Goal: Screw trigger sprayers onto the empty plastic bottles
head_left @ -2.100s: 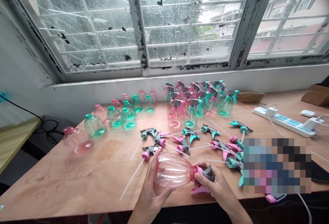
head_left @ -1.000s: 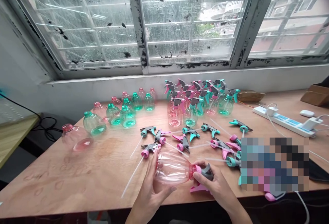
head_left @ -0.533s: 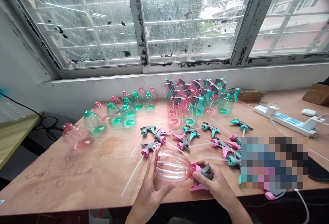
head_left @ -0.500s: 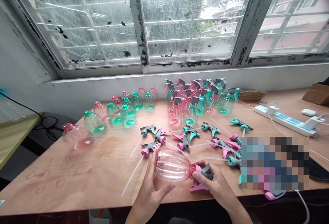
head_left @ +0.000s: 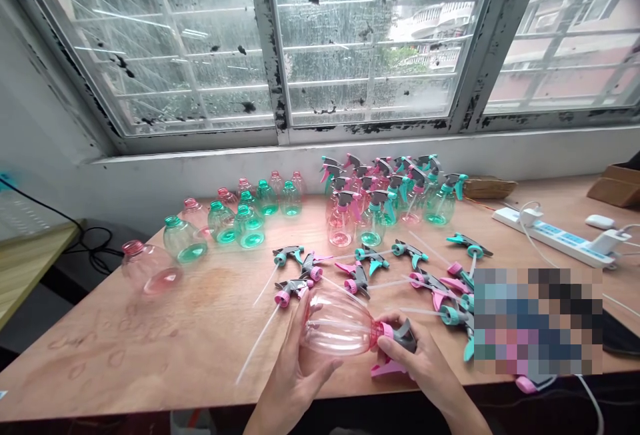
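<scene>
A clear pink spray bottle (head_left: pixel 337 328) lies on its side above the near edge of the wooden table (head_left: pixel 150 342). My left hand (head_left: pixel 295 372) is wrapped round the bottle's body from below. My right hand (head_left: pixel 417 365) is closed on the grey and pink trigger head (head_left: pixel 400 338) at the bottle's neck, with the pink lever sticking out under my fingers. Loose trigger heads with white dip tubes (head_left: pixel 360 275) lie just beyond the bottle.
Empty pink and green bottles (head_left: pixel 240 222) stand at the back left, and one pink bottle (head_left: pixel 150 268) stands apart. Bottles fitted with triggers (head_left: pixel 390 195) cluster by the window sill. A white power strip (head_left: pixel 555 238) with cables lies at the right. A blurred patch covers the near right.
The bottle and both hands have stayed in nearly the same place; the right hand has shifted slightly on the trigger head. Nothing else on the table has moved.
</scene>
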Motion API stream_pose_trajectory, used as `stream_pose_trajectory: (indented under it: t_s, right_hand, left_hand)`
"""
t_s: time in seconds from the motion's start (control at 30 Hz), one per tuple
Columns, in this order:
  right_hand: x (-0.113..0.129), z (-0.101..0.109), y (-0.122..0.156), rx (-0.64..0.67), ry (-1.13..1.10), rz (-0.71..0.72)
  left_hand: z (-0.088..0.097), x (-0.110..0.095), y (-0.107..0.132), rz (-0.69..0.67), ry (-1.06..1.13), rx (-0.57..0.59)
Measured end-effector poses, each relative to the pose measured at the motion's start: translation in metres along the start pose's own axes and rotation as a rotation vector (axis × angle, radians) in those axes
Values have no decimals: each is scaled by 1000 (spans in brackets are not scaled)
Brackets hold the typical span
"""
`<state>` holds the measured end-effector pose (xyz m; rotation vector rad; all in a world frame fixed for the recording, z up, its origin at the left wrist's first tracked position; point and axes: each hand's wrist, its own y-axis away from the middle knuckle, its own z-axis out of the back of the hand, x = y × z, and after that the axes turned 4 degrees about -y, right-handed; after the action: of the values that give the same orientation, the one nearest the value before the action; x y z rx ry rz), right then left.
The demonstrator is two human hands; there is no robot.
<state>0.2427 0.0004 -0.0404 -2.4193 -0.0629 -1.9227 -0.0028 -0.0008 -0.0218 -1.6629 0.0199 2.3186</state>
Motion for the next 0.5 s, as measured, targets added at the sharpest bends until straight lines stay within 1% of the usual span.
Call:
stream_pose_trajectory:
  t_s: [0.13, 0.23, 0.33, 0.5]
  right_hand:
    - [-1, 0, -1, 9, -7, -4]
    - [1, -2, -1, -24, 2, 9]
    - [3, -6, 0, -57, -14, 20]
    - [7, -9, 4, -77, -44, 32]
  left_hand:
    - [-2, -4, 0, 50, 55, -19]
    - [-3, -4, -1, 72, 73, -38]
    - [-4, -3, -2, 82, 66, -42]
    - [-4, -7, -1, 87, 92, -42]
